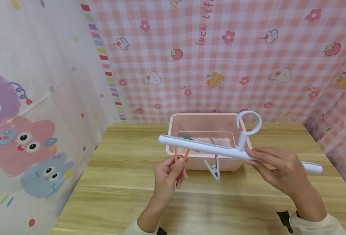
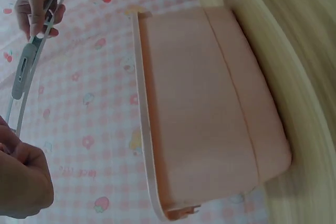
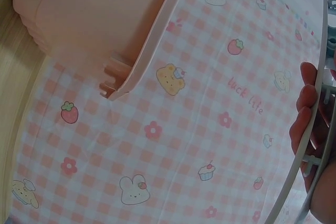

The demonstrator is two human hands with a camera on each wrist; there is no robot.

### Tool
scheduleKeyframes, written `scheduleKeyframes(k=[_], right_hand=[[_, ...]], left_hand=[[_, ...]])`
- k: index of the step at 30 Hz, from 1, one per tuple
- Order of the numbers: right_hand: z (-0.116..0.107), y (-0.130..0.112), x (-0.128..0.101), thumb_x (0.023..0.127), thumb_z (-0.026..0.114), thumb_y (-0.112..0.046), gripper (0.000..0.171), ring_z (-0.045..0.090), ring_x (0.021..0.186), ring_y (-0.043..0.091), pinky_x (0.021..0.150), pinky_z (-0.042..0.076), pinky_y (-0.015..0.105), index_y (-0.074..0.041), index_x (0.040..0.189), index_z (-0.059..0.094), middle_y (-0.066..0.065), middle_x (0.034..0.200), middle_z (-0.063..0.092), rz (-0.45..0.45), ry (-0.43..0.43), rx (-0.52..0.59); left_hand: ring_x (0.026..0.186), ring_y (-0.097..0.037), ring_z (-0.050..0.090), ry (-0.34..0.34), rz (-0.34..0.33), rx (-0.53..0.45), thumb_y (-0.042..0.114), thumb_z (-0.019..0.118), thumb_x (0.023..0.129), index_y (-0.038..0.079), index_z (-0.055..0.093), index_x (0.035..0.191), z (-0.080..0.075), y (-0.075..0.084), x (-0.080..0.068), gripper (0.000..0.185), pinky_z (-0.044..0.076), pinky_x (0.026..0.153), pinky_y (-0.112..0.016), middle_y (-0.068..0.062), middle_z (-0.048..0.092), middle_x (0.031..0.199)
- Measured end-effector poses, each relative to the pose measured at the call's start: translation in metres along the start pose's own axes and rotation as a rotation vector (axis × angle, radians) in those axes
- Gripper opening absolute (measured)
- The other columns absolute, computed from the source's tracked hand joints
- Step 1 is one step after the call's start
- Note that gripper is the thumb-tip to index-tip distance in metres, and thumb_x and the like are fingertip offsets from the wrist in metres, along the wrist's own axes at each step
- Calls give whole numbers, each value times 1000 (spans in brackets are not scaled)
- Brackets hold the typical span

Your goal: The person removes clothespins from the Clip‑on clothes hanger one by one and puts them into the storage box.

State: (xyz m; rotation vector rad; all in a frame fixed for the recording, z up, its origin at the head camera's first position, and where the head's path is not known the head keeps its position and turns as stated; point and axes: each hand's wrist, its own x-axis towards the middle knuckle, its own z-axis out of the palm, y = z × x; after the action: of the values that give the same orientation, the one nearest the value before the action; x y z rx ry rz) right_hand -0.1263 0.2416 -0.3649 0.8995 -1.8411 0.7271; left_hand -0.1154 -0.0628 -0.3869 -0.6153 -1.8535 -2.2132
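My right hand (image 1: 278,164) grips a pale blue-white hanger bar (image 1: 197,146) just right of its open round hook (image 1: 258,123). The bar slants above the pink basket, left end higher. Below that end, my left hand (image 1: 167,174) pinches an orange clothespin (image 1: 176,155) between thumb and fingers. The clothespin's upper ends meet the bar's underside; whether it is clipped on cannot be told. From the bar's middle hangs a whitish-grey clip (image 1: 215,170). In the right wrist view, fingers (image 3: 304,103) curl at the bar along the right edge.
Behind the bar, the pink basket (image 1: 208,118) stands near the back of the wooden table (image 1: 125,182). Inside lie a teal clip (image 1: 186,137) and other small items partly hidden by the bar. Patterned cloths (image 1: 167,36) hang behind and at both sides.
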Motion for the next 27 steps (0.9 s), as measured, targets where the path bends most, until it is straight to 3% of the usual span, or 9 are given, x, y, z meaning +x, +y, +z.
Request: scheduleKeyframes(k=[3, 5, 9, 13, 19, 21, 23, 25, 27], right_hand=[[0, 0, 0, 97, 65, -44, 46, 71, 89, -7, 81, 52, 5, -1, 93, 82, 16, 76, 76, -1, -1, -6], [-1, 0, 0, 97, 65, -44, 46, 71, 88, -6, 80, 52, 5, -1, 93, 82, 16, 76, 76, 1, -7, -10], [-2, -1, -1, 97, 65, -44, 47, 71, 87, -7, 79, 52, 5, -1, 94, 82, 16, 76, 76, 5, -20, -7], [-3, 0, -1, 97, 64, -44, 47, 72, 84, -4, 78, 52, 6, -1, 94, 82, 15, 76, 76, -1, -27, -10], [-2, 2, -2, 97, 64, -44, 47, 72, 79, -1, 75, 53, 6, -1, 92, 82, 15, 75, 76, -13, -43, -4], [-2, 2, -2, 97, 64, -44, 47, 72, 79, -1, 74, 53, 6, -2, 92, 82, 14, 75, 76, -13, -47, -3], [-2, 2, -2, 97, 64, -44, 46, 72, 78, 0, 72, 53, 7, -2, 92, 82, 14, 75, 76, -13, -49, -6], [-2, 2, -2, 98, 63, -45, 47, 72, 77, 1, 72, 53, 7, -3, 92, 82, 14, 75, 76, -11, -48, -24], [-3, 1, -2, 98, 63, -46, 47, 72, 77, 1, 73, 53, 7, -3, 93, 82, 14, 75, 76, -7, -45, -40]], left_hand=[[44, 1, 41, -5, -53, -49, 4, 49, 102, -20, 58, 98, 0, 0, -1, 26, 30, 36, -19, -1, 54, 56], [44, 2, 42, -11, 25, 5, 2, 51, 101, -18, 60, 97, 0, -2, 0, 23, 31, 35, -18, -5, 55, 55], [42, -1, 42, 21, 428, 389, 3, 60, 98, -8, 68, 90, -4, -8, 5, 16, 32, 37, -13, -10, 55, 52], [38, -4, 36, 141, 819, 825, 18, 60, 100, 1, 70, 87, -8, -12, 13, 24, 26, 40, -10, 3, 49, 47], [36, -5, 29, 269, 1156, 1180, 19, 54, 99, 1, 72, 88, -13, -15, 19, 28, 17, 40, -17, 5, 51, 49], [35, -4, 29, 285, 1177, 1198, 19, 54, 98, 1, 73, 87, -13, -16, 19, 29, 16, 40, -17, 6, 51, 49], [36, -4, 28, 261, 1105, 1130, 20, 54, 99, 2, 72, 86, -13, -16, 18, 29, 16, 41, -15, 6, 48, 47], [37, -3, 30, 203, 954, 982, 20, 56, 101, 1, 71, 85, -10, -16, 15, 28, 18, 41, -11, 5, 47, 46], [40, 0, 34, 124, 734, 748, 15, 59, 100, -1, 70, 86, -7, -15, 10, 24, 23, 40, -9, 1, 50, 47]])
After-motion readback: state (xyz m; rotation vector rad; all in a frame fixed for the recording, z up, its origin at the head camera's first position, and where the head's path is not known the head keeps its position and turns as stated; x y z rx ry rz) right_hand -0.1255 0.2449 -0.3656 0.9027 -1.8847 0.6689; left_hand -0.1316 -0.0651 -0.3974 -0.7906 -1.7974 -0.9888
